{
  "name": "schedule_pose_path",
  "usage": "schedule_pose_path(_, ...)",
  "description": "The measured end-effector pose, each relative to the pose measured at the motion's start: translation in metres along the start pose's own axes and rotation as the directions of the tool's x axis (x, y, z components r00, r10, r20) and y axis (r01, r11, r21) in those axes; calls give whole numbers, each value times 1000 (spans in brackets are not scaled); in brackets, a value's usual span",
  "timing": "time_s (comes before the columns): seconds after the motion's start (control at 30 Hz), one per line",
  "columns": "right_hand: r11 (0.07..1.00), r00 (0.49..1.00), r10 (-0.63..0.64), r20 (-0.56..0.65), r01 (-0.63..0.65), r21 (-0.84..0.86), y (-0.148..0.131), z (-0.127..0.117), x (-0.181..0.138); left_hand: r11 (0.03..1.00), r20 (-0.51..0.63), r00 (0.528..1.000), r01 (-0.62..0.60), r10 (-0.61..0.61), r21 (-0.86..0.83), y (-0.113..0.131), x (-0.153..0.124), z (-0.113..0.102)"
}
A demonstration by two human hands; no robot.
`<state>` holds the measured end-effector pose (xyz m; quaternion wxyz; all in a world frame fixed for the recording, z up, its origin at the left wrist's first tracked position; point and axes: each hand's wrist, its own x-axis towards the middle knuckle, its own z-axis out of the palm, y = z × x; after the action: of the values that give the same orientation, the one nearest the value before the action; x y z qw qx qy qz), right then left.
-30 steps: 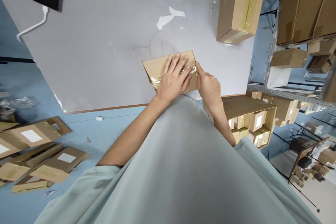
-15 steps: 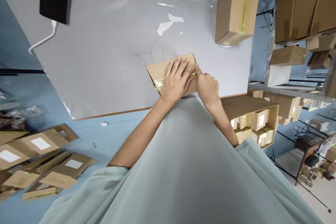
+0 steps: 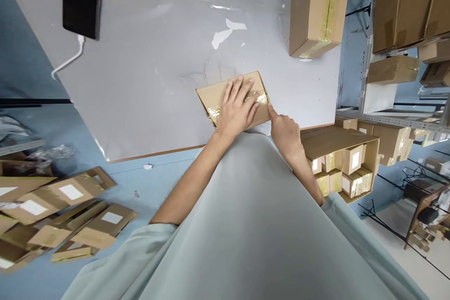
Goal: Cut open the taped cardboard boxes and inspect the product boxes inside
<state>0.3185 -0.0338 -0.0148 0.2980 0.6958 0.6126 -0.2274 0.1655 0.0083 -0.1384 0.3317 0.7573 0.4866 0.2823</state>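
Palm down, fingers spread, the left hand point(image 3: 235, 110) lies open across a small cardboard box point(image 3: 212, 94), covering much of its top. The right hand point(image 3: 286, 135) has its index finger point(image 3: 273, 112) out, the tip touching the box's three o'clock end; the other fingers curl in, and from where I stand I can't tell whether they hold anything. The box sits skewed near the six o'clock edge of the grey table point(image 3: 140, 79), its top closed and crossed by shiny yellowish tape point(image 3: 213, 113), so its contents are hidden.

Toward four o'clock, past the table edge, a big open carton point(image 3: 332, 140) is packed with small taped boxes point(image 3: 350, 159), several bearing white labels; the right forearm point(image 3: 310, 179) cuts across its near corner. Between one and two, a taller carton point(image 3: 305, 18) stands on the table, taped along its seam. Farther out at two, large brown cartons point(image 3: 413, 4) crowd a metal rack point(image 3: 397, 123).

At ten lies a black phone point(image 3: 80, 4) with a white cable point(image 3: 70, 61) plugged in; at twelve, torn-looking white patches point(image 3: 221, 38) mark the table. Down at eight, labelled cartons point(image 3: 96, 230) are heaped on the blue floor point(image 3: 161, 173), some gaping, beside crumpled clear plastic point(image 3: 61, 151). At six, the pale shirt point(image 3: 263, 225) blocks part of the table edge.
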Motion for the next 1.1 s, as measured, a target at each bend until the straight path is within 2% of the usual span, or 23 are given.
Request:
schedule_pose_path(0.17,994,999,-53,-8,54,92,13,-6,-39,999,3,1000,-7,7,35,-4,-4,-6)
schedule_pose_path(0.27,958,982,-11,-189,64,279,29,4,-40,997,-21,1000,2,0,74,-11,-14,-13)
schedule_pose_path(0.33,869,938,70,-340,110,482,38,27,-6,995,-53,999,1,4,103,-21,-24,-18)
schedule_pose_path(0.4,670,894,118,-433,251,699,40,60,53,992,-104,994,-16,29,122,-36,-38,-27)
schedule_pose_path(0.43,541,895,146,-421,284,792,38,78,85,992,-133,990,-27,44,126,-46,-46,-32)
schedule_pose_path(0.47,434,914,176,-365,260,862,33,94,115,991,-162,985,-35,56,129,-56,-55,-39)
schedule_pose_path(0.5,367,937,185,-295,213,906,27,109,140,990,-189,980,-39,64,134,-66,-65,-47)
schedule_pose_path(0.57,313,962,165,-216,157,937,13,130,172,988,-236,970,-24,60,153,-82,-85,-63)
schedule_pose_path(0.67,328,969,93,-228,186,926,-8,146,177,979,-322,947,66,-1,191,-95,-115,-86)
schedule_pose_path(0.83,366,963,3,-271,251,896,-30,146,145,975,-509,852,199,-123,97,-87,-148,-101)
schedule_pose_path(0.97,433,938,35,-344,296,851,-20,141,121,978,-530,827,210,-187,-16,-76,-150,-92)
schedule_pose_path(1.1,503,910,113,-400,294,813,10,131,103,964,-446,857,194,-258,-184,-85,-134,-69)
